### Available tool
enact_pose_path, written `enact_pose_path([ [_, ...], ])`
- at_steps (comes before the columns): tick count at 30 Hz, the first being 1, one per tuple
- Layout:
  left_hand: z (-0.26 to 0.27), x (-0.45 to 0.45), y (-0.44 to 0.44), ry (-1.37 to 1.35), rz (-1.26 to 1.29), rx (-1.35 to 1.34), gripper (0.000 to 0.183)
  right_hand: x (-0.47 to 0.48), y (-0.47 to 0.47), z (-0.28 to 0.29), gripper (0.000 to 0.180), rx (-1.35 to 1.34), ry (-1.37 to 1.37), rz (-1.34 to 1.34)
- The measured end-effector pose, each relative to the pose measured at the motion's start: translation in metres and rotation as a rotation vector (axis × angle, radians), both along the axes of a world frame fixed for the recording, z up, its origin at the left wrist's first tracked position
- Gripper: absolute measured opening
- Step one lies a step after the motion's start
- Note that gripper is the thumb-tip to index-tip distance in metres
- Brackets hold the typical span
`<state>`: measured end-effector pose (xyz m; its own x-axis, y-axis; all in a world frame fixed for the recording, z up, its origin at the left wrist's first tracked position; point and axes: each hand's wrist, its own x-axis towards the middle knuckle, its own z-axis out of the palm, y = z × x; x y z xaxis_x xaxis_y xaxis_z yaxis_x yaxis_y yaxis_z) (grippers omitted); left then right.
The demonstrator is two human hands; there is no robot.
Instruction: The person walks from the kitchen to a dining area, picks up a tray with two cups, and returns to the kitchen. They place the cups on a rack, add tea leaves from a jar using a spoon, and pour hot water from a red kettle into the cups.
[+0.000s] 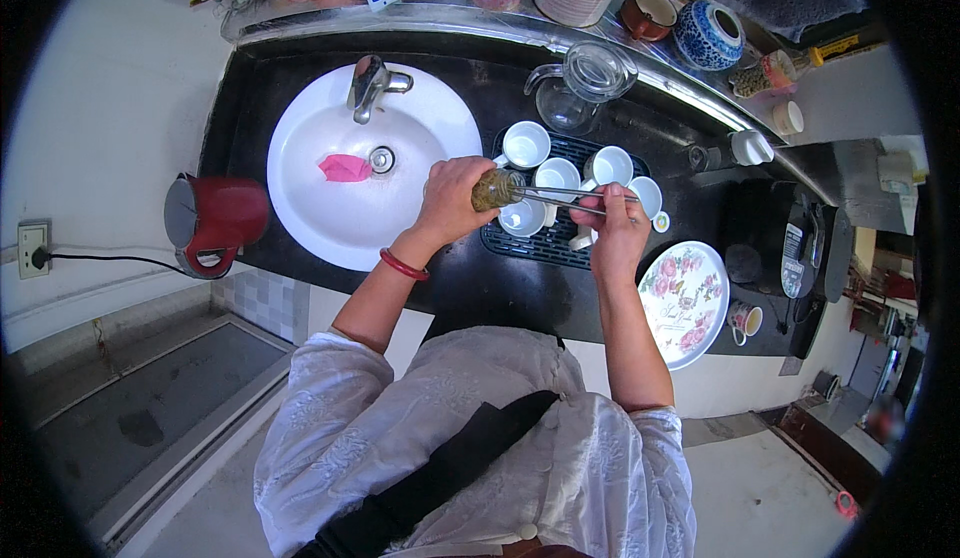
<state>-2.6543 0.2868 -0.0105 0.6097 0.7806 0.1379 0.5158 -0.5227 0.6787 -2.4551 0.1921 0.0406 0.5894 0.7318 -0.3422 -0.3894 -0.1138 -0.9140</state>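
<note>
My left hand (452, 202) grips a glass jar (491, 192) with dried greenish-brown contents, tipped so its mouth faces right. In my right hand (616, 228) are two thin metal rods (564, 199), chopsticks or tongs; their tips reach the jar's mouth. Below and around them, several white cups stand on a black slatted drain tray (547, 247), among them a back cup (526, 144), a middle cup (557, 177) and a front cup (523, 215). A small round lid or tag (661, 222) lies by the rightmost cup (646, 196).
A white sink (300, 217) with a pink cloth (345, 169) lies left, beside a red electric kettle (232, 213). Behind the tray stands a lidded glass pitcher (570, 104). To the right are a floral plate (686, 303), a mug (744, 321) and a black appliance (765, 235).
</note>
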Motion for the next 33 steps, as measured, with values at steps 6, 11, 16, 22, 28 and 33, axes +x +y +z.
enact_pose_path([
  [6, -0.005, 0.002, 0.015, 0.006, 0.002, -0.008, 0.058, 0.008, 0.013, -0.005, 0.023, -0.039, 0.033, -0.029],
  [11, -0.013, 0.004, 0.029, 0.017, -0.009, -0.014, 0.058, 0.014, 0.016, -0.017, 0.026, -0.038, 0.068, -0.071],
  [16, -0.024, 0.008, 0.041, 0.023, -0.01, -0.031, 0.058, 0.022, 0.025, -0.025, 0.025, -0.062, 0.114, -0.143],
  [22, -0.032, 0.012, 0.052, 0.064, 0.0, -0.052, 0.056, 0.031, 0.029, -0.042, 0.025, -0.038, 0.168, -0.176],
  [28, -0.037, 0.013, 0.057, 0.115, 0.051, -0.041, 0.054, 0.038, 0.032, -0.046, 0.025, -0.051, 0.176, -0.237],
  [33, -0.038, 0.014, 0.058, 0.169, 0.079, -0.053, 0.053, 0.04, 0.036, -0.06, 0.025, -0.095, 0.119, -0.221],
])
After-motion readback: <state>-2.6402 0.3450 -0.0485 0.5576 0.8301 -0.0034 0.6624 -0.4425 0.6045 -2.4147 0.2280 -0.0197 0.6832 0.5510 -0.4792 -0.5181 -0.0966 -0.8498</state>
